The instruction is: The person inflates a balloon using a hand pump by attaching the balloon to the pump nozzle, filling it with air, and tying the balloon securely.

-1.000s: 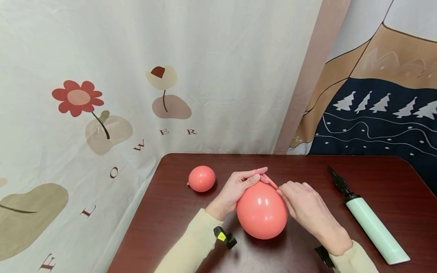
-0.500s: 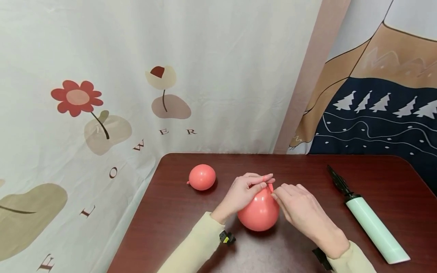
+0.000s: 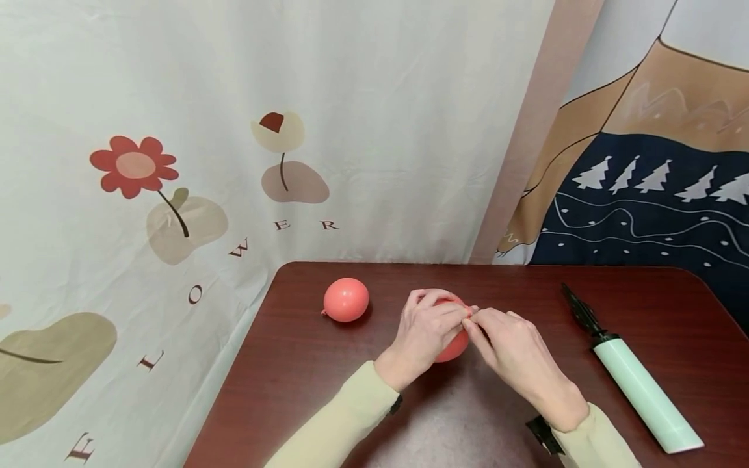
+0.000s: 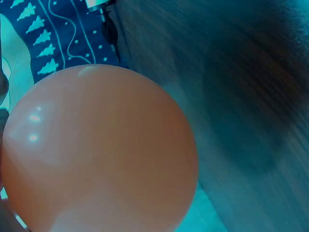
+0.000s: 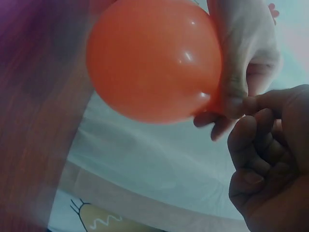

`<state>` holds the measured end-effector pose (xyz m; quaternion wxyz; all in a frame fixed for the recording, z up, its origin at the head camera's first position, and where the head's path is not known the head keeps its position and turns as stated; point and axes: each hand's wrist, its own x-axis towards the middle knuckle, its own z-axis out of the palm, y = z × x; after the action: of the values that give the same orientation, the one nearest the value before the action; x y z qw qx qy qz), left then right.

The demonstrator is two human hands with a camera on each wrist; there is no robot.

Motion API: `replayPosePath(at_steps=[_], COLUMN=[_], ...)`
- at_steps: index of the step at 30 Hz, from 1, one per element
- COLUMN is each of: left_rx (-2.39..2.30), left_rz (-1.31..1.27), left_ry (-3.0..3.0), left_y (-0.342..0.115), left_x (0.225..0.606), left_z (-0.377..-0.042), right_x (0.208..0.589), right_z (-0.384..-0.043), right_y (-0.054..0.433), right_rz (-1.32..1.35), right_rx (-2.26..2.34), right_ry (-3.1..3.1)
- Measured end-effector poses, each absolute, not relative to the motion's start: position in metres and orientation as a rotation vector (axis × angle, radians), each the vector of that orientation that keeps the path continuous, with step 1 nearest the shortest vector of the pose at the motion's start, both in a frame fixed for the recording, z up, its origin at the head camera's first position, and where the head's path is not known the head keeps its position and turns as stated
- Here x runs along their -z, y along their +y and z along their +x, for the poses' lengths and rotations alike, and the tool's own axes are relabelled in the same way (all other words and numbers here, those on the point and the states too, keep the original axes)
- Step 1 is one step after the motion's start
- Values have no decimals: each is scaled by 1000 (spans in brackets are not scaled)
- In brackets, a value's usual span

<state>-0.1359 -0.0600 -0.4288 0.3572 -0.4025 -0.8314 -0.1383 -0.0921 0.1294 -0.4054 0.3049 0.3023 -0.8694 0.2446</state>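
An inflated coral-red balloon (image 3: 454, 349) is held off the table between my two hands, mostly covered by the left hand in the head view. My left hand (image 3: 422, 333) grips it at the neck, its knuckles turned up. Thumb and forefinger of my right hand (image 3: 519, 351) pinch at the neck's end, right against the left fingertips. In the left wrist view the round balloon (image 4: 101, 150) fills much of the picture. From the right wrist, the balloon (image 5: 154, 63) hangs from the left fingers; the neck itself is mostly hidden by fingers.
A smaller tied coral-red balloon (image 3: 346, 300) lies at the back left of the dark red-brown table (image 3: 292, 390). A mint-green hand pump (image 3: 646, 396) with a black nozzle lies on the right side. A printed curtain (image 3: 380, 130) hangs behind the table.
My left hand has rolled over the balloon, palm downward, so the balloon swings away behind it. The stretched neck has shortened from view as the right fingers come up to the left fingertips.
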Motion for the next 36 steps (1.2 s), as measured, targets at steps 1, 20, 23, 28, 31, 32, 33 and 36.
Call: replayPosePath(at_steps=[1,20,23,28,31,32,33,36], left_rx=[354,391,381,732,1243,1428,1610,2065], left_rz=[-1044,-1103,-1112,-1183,-1186,-1167,-1146,-1089], left_ry=[-2144,-2316,-2284,-2383,-2467,-2476,-2473,-2402], left_y=[-60,-64,-61,-57,-60,-62,-63,-67], left_x=[429,431,432,431,430,430,430,429], left_z=[-135,-132,-131,-130,-129,-129,-128,-127], right_x=[404,399,397,393,393,394,395,399], right_z=[-93,-97,-98,-105,-108,-108,-107,-105], right_y=[130,136,136,137,140,142,143,148], right_rz=[800,738,732,707,647,626,611,631], right_rx=[-654,-834,-862,-938,-1036,-1073,-1111,-1258], right_ry=[-2302,-2470,-2452,-2485,-2554,-2569,-2579,-2572])
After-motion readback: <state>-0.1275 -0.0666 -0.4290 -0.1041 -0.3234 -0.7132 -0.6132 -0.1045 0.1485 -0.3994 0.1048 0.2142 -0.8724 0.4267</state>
